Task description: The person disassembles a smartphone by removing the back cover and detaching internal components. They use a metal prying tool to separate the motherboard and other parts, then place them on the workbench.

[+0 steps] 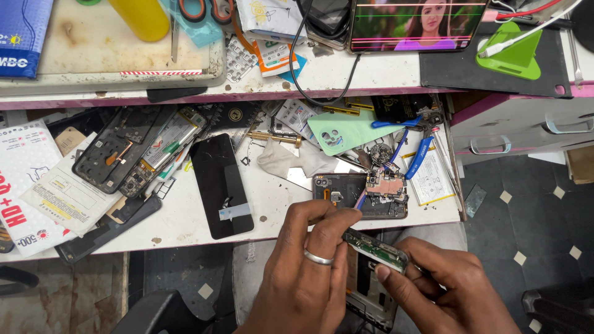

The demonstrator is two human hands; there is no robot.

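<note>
My left hand, with a silver ring on one finger, pinches a thin blue-handled tool whose tip points down at a small green circuit board. That board sits at the top end of an opened phone frame, which my right hand grips from the right, over my lap. Just beyond the hands, another opened phone with a loose copper-coloured board lies on the white shelf.
The shelf also carries a black screen panel, two stripped phones, a green back cover, blue-handled pliers and a white cloth. Above, a lit screen, a yellow bottle and scissors. Drawers stand to the right.
</note>
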